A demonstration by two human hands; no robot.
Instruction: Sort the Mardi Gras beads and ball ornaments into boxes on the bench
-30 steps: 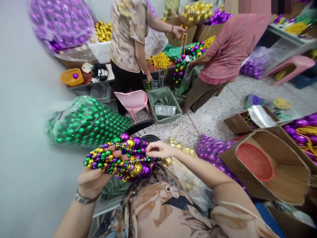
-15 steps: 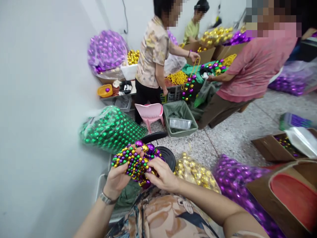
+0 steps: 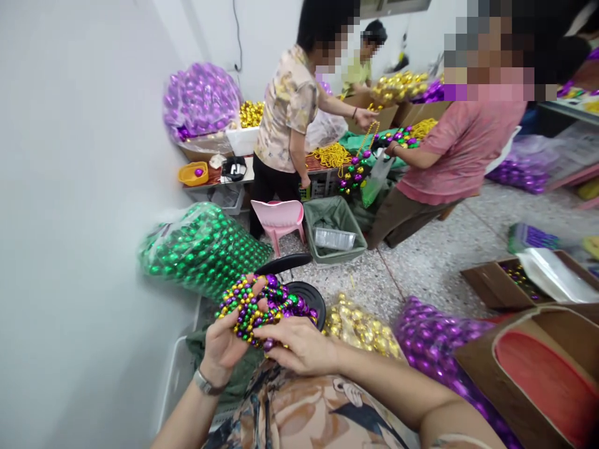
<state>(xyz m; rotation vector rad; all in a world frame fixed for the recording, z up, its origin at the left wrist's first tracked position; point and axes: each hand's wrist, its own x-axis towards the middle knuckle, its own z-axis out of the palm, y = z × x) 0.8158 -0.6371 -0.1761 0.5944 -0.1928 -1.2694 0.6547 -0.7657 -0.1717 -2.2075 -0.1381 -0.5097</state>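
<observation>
A thick bunch of bead necklaces (image 3: pixel 248 305) in purple, green and gold is held up in front of my body. My left hand (image 3: pixel 228 340) supports it from the left, its fingers threaded among the strands. My right hand (image 3: pixel 294 343) is closed at the lower right of the bunch, with thumb and fingers pinching some beads. Larger purple and green beads hang on the far right side of the bunch. Behind them is a black round stool (image 3: pixel 306 299). The fingertips of my right hand are partly hidden by beads.
A bag of green beads (image 3: pixel 206 243) lies at the left wall. A bag of gold beads (image 3: pixel 360 327), a bag of purple beads (image 3: pixel 435 349) and a cardboard box (image 3: pixel 496 368) stand at right. Ahead are a pink chair (image 3: pixel 279 215), a lined bin (image 3: pixel 334 255) and co-workers handling necklaces.
My right hand has moved left and slightly down along the bunch, baring more large beads at its right. The whole view has shifted a little to the right.
</observation>
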